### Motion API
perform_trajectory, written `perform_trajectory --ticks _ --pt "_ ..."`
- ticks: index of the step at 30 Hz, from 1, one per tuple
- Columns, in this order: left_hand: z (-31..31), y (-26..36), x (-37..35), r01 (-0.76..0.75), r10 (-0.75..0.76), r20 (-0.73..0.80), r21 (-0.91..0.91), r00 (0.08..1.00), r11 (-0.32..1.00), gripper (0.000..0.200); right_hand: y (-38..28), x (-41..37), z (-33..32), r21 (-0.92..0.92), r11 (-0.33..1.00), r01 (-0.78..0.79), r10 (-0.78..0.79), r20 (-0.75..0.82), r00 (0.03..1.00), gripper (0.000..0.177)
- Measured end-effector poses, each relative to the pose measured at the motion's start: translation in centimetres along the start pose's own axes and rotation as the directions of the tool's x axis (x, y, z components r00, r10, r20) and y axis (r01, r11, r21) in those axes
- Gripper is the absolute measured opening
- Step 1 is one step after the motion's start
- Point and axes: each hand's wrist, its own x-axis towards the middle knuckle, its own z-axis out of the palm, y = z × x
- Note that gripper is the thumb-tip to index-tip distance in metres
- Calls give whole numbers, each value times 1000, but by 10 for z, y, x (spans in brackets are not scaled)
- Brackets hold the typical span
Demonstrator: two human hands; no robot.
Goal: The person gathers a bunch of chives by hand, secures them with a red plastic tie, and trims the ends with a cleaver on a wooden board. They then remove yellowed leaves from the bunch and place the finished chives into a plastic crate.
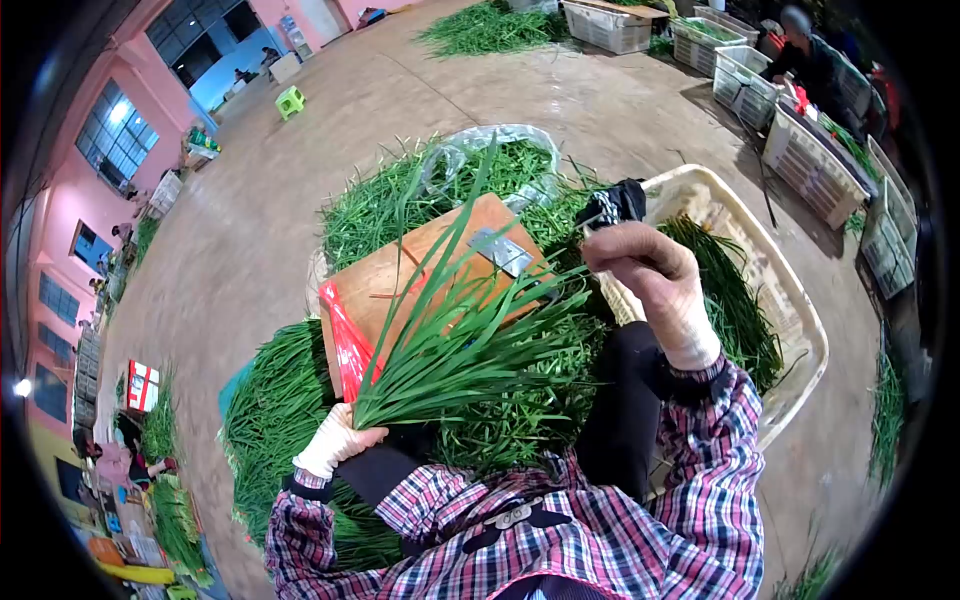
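My left hand (345, 438), wrapped in a pale covering up to the fingers, grips a bunch of long green leaves (450, 365) at its base. The leaves fan out up and to the right over a wooden board (375, 262). On the board lie a metal plate (502, 252) and red plastic strips (345, 335). My right hand (650, 280), also wrapped, is raised right of the board with fingers curled and pinched together; what they hold, if anything, is too small to tell. Just beyond it is a black cloth (615, 203).
A cream crate (805, 320) with green leaves stands at my right. Leaf heaps (275, 400) surround the board, with a clear plastic bag (540, 150) behind. More crates (815, 165) and a person (815, 75) are at the upper right. A green stool (290, 102) stands farther off.
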Motion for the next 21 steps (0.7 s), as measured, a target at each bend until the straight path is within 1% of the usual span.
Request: perform_trajectory --ticks 1,2,3,4,5,7,8,9,11,12,13,14,15,17,18,19,21 --pt "0 -2 0 -17 16 7 51 1000 999 26 0 3 -1 -66 997 -26 27 13 1000 24" --pt "-1 -5 -1 -35 33 15 101 999 994 26 10 7 -3 -66 998 -20 21 28 999 22" --pt "-2 -7 -3 -54 51 21 149 998 987 27 16 8 -5 -81 995 -64 66 26 997 21" --pt "-1 -8 -6 -23 22 12 119 1000 993 27 21 8 -8 -132 986 -98 106 55 993 21" --pt "0 -7 -7 -39 39 3 123 999 992 26 28 8 -11 -183 974 -130 147 84 986 21" --pt "2 -3 -9 -67 70 -16 129 997 989 26 51 5 -19 -378 922 -88 136 102 985 20" --pt "2 2 -10 -86 90 -14 184 996 979 26 56 2 -21 -379 918 -118 170 107 979 20" --pt "2 2 -11 -94 97 -8 182 995 979 27 61 -2 -22 -380 913 -147 203 114 973 20" --pt "0 2 -11 -112 114 0 179 993 977 27 72 -8 -22 -417 902 -116 182 123 976 22" --pt "1 9 -13 -148 148 16 166 989 975 28 70 -10 -20 -470 873 -127 203 114 973 23" --pt "1 9 -12 -149 149 14 209 989 966 28 69 -11 -18 -522 842 -138 224 105 969 24" --pt "-1 9 -12 -149 150 12 251 989 956 28 75 -12 -18 -419 885 -206 275 112 955 26" --pt "-1 8 -11 -148 151 10 293 988 945 27 74 -12 -18 -456 876 -160 244 131 961 27" --pt "1 8 -10 -156 173 -35 285 984 946 26 70 -13 -14 -524 849 -66 183 175 967 27" --pt "3 9 -9 -160 183 -58 281 981 946 25 75 -15 -11 -418 903 -102 173 134 976 29" --pt "5 9 -8 -163 192 -80 277 978 947 24 75 -17 -11 -412 907 -90 165 150 975 31" --pt "6 10 -6 -197 226 -77 275 971 941 25 66 -19 -9 -402 913 -66 149 179 973 33"
